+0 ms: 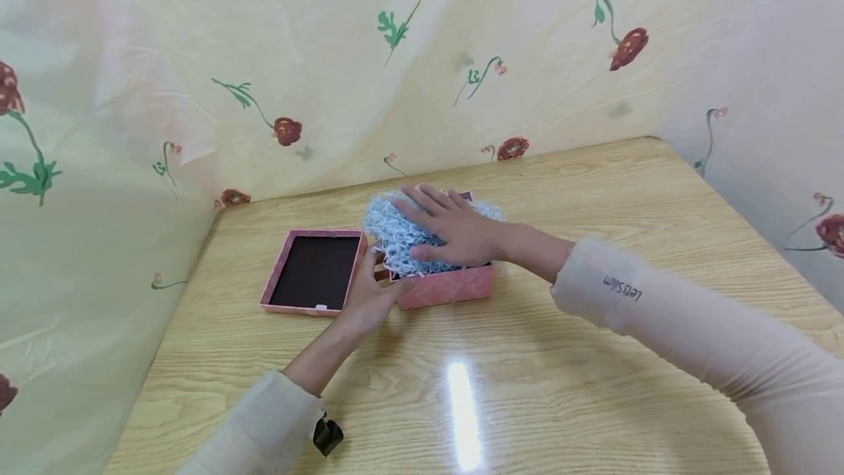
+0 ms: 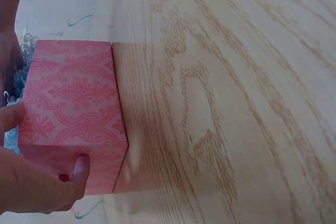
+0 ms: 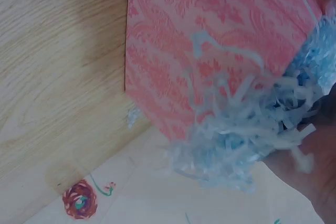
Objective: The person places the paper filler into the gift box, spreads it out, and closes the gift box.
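Shredded blue paper [image 1: 402, 233] is heaped above the rim of a pink patterned box [image 1: 448, 288] set near the middle of the wooden bench [image 1: 560, 402]. The filling is pressed down by the right hand [image 1: 455, 229], its grip released, fingers flat and spread. The box's near left corner is apparently pinched by the left hand [image 1: 372, 299]. Just beside, the lid [image 1: 315, 271] lies upturned.

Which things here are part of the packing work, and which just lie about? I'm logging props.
In use:
pink box
blue paper shred
right hand, pressing the shred
left hand, holding the box's corner

Lying about:
box lid
wooden table
floral cloth
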Demonstrator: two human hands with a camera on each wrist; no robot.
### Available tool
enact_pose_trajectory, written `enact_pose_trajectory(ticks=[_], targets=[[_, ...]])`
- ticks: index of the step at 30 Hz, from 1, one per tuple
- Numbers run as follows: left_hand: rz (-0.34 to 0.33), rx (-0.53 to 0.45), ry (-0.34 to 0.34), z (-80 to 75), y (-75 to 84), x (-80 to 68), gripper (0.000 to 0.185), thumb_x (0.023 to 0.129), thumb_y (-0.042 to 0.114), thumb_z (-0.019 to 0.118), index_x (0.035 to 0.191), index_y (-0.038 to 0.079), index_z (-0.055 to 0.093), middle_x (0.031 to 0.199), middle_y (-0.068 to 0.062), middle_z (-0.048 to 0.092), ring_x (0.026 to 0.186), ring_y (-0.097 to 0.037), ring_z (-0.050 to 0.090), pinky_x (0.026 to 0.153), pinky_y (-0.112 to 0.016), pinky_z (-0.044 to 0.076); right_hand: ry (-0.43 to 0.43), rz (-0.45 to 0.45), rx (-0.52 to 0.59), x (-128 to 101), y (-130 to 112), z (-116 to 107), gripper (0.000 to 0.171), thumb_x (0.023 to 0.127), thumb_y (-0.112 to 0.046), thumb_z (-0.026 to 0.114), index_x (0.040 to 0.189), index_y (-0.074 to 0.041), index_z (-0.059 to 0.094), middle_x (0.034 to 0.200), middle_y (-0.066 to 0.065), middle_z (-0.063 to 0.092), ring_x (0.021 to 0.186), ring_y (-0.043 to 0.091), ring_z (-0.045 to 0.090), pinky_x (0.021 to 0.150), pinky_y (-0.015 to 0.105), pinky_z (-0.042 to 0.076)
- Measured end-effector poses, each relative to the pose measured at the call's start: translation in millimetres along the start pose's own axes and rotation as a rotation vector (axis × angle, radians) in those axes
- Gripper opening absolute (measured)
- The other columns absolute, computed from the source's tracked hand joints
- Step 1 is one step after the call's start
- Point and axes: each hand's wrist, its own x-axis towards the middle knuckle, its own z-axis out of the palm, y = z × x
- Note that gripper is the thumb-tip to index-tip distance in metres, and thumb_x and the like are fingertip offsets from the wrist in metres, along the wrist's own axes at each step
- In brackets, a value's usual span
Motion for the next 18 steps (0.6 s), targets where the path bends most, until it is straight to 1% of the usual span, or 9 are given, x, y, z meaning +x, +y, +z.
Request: enact_pose_trajectory(ticks=[2,4,8,11,15,18], targets=[[0.004,0.005,-0.002,-0.4,-0.5,0.4,0.07,0.089,0.02,0.068,0.147,0.019,0.029,0.141,-0.016,0.037,0.123,-0.038,0.042,0.095,-0.048,0.045,-0.032,0.001,-0.002,1,-2,3,0.075,0.1,-0.056,0.034,0.156,-0.02,-0.001,0.161,0.003,-0.011,0.146,0.03,-0.009,0.112,0.061,-0.002],[0.003,0.007,-0.002,-0.4,-0.4,0.5,0.071,0.089,0.021,0.069,0.147,0.021,0.029,0.141,-0.015,0.037,0.123,-0.038,0.042,0.096,-0.048,0.045,-0.055,0.008,-0.005,3,-3,6,0.073,0.1,-0.055,0.031,0.155,-0.02,-0.001,0.161,0.004,-0.01,0.147,0.031,-0.008,0.112,0.061,-0.001],[-0.006,0.025,-0.001,-0.5,-0.6,0.0,0.076,0.089,0.025,0.07,0.149,0.02,0.025,0.142,-0.015,0.036,0.126,-0.038,0.041,0.098,-0.049,0.044,-0.102,0.023,0.011,5,-2,12,0.072,0.1,-0.059,0.024,0.155,-0.021,0.0,0.161,0.005,-0.008,0.147,0.031,-0.007,0.112,0.062,0.001],[-0.012,0.035,-0.005,-0.6,-1.4,-0.1,0.077,0.089,0.027,0.07,0.15,0.018,0.023,0.143,-0.015,0.036,0.127,-0.037,0.041,0.099,-0.049,0.043,-0.157,0.051,0.021,7,-3,15,0.071,0.1,-0.058,0.024,0.155,-0.02,0.0,0.161,0.006,-0.009,0.147,0.031,-0.007,0.112,0.061,0.001],[-0.012,0.03,-0.003,-0.4,-1.8,0.0,0.075,0.088,0.028,0.071,0.149,0.022,0.026,0.143,-0.013,0.036,0.127,-0.036,0.041,0.099,-0.049,0.043,-0.247,0.119,0.006,11,-7,16,0.069,0.102,-0.053,0.024,0.155,-0.015,0.002,0.161,0.006,-0.008,0.147,0.03,-0.007,0.113,0.061,0.0],[-0.007,0.022,0.002,0.2,-2.9,0.2,0.073,0.088,0.027,0.072,0.147,0.025,0.029,0.142,-0.013,0.036,0.126,-0.037,0.041,0.099,-0.049,0.043,-0.291,0.155,-0.014,13,-9,19,0.07,0.102,-0.056,0.02,0.154,-0.012,0.006,0.161,0.007,-0.008,0.147,0.029,-0.006,0.113,0.059,0.0]])
